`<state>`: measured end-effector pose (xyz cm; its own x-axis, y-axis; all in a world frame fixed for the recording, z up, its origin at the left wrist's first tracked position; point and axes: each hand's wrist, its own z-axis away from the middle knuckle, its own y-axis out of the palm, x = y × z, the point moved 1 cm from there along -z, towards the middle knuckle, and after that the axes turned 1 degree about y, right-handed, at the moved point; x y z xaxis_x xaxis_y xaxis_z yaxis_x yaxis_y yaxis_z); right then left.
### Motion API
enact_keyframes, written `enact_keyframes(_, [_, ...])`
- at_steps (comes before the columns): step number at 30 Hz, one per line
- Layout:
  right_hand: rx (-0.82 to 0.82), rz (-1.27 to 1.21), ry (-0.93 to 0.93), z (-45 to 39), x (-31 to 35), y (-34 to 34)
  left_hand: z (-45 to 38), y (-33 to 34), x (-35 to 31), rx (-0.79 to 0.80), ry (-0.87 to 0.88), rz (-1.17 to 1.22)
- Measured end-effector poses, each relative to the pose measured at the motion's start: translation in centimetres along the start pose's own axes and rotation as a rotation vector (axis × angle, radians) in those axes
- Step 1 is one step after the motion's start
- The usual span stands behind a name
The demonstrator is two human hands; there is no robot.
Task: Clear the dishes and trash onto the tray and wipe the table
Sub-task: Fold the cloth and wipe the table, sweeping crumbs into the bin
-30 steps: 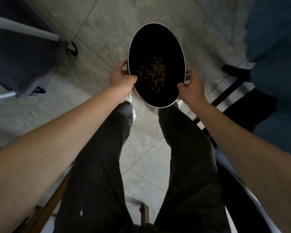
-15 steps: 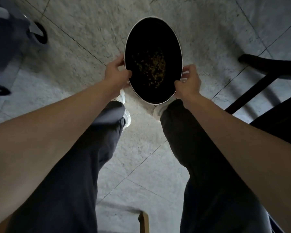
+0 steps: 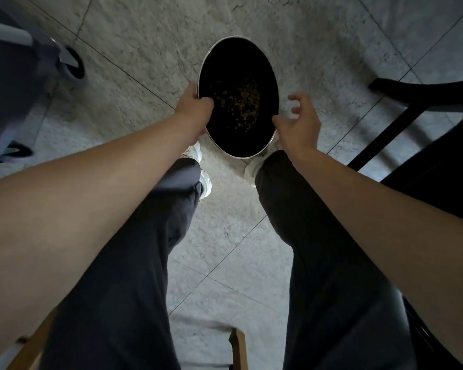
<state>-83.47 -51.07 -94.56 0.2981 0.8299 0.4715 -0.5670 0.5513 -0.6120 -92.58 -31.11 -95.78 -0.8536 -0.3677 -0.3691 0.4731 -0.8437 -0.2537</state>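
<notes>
A round black bowl [image 3: 238, 62] with a pale rim hangs over the marble floor ahead of my knees. Brownish food crumbs [image 3: 241, 105] lie scattered in its bottom. My left hand [image 3: 193, 108] grips the bowl's left rim, thumb curled over the edge. My right hand [image 3: 300, 121] is just off the right rim, fingers spread and loosely bent, holding nothing. No tray, table or cloth is in sight.
I look straight down at my dark trousers [image 3: 134, 263] and white shoes [image 3: 203, 180]. A grey cart with a caster wheel [image 3: 72, 65] stands at the left. Black furniture legs [image 3: 390, 116] cross the right side. A wooden chair frame [image 3: 238, 348] shows at the bottom.
My right hand has let go of the bowl's right rim and opened beside it. The left hand alone holds the bowl, which sits a little further right in view.
</notes>
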Motion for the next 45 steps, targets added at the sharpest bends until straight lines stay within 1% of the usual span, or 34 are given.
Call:
enact_keyframes(2, [0.004,0.04,-0.107,1.5,1.5,-2.2,2.5,-0.3,-1.6,-0.019,0.118,-0.113])
enact_keyframes(4, [0.009,0.086,-0.212,3.3,3.4,-4.8,5.8,-0.3,-3.2,-0.002,0.302,-0.252])
enact_keyframes(6, [0.025,0.144,-0.263,5.8,5.3,-7.5,9.8,-0.5,-4.2,0.015,0.458,-0.42])
enact_keyframes(7, [0.025,0.173,-0.271,7.1,6.3,-8.9,12.0,-0.8,-4.9,0.015,0.513,-0.507])
enact_keyframes(9, [0.001,0.247,-0.319,8.3,8.4,-10.6,14.1,-1.3,-6.4,0.016,0.572,-0.672])
enact_keyframes(11, [-0.052,0.31,-0.368,13.3,11.5,-16.2,21.2,-2.9,-9.5,-0.016,0.739,-0.86])
enact_keyframes(12, [-0.05,0.351,-0.394,13.6,11.9,-16.0,21.3,-3.3,-10.2,-0.031,0.755,-0.899])
enact_keyframes(14, [-0.067,0.382,-0.45,15.6,13.2,-17.5,23.3,-4.2,-12.0,-0.045,0.811,-0.961])
enact_keyframes(15, [-0.103,0.38,-0.48,17.6,13.7,-19.0,25.7,-4.7,-13.0,-0.058,0.868,-0.995])
enact_keyframes(17, [-0.2,0.381,-0.544,20.6,15.1,-22.0,29.9,-5.1,-16.3,-0.072,0.986,-1.022])
enact_keyframes(20, [-0.343,0.342,-0.58,24.5,16.1,-26.8,35.9,-4.3,-20.7,-0.094,1.1,-1.043])
enact_keyframes(22, [-0.398,0.311,-0.566,25.9,16.3,-29.1,38.4,-3.4,-22.9,-0.08,1.148,-1.036])
enact_keyframes(24, [-0.483,0.244,-0.529,27.5,15.8,-33.2,42.0,-1.2,-25.3,-0.071,1.275,-1.05])
enact_keyframes(27, [-0.591,0.134,-0.455,28.7,14.2,-38.5,45.6,2.5,-28.3,0.008,1.394,-1.027])
enact_keyframes(29, [-0.633,0.075,-0.356,29.3,12.7,-41.4,47.1,4.9,-29.5,0.074,1.399,-1.042])
enact_keyframes(31, [-0.638,-0.015,-0.208,29.1,10.8,-43.7,47.7,7.3,-30.7,0.144,1.353,-1.043])
enact_keyframes(33, [-0.595,-0.134,-0.048,28.7,9.1,-45.3,48.0,9.6,-31.6,0.207,1.269,-1.026])
enact_keyframes(36, [-0.49,-0.249,0.159,27.7,6.6,-46.3,48.1,13.0,-32.7,0.248,1.078,-0.953])
enact_keyframes(38, [-0.414,-0.455,0.248,26.9,5.4,-46.2,48.3,14.9,-33.4,0.236,1.012,-0.899])
enact_keyframes(40, [-0.361,-0.788,0.336,25.9,4.7,-45.9,48.0,16.6,-34.0,0.209,0.978,-0.896])
enact_keyframes(42, [-0.338,-1.068,0.384,25.0,4.5,-45.8,47.1,17.9,-34.4,0.187,0.897,-0.851])
enact_keyframes(43, [-0.332,-1.162,0.388,24.5,4.5,-45.8,46.6,18.3,-34.7,0.173,0.841,-0.812])
enact_keyframes(45, [-0.313,-1.276,0.388,24.0,4.8,-45.8,45.7,18.6,-35.2,0.132,0.744,-0.731])
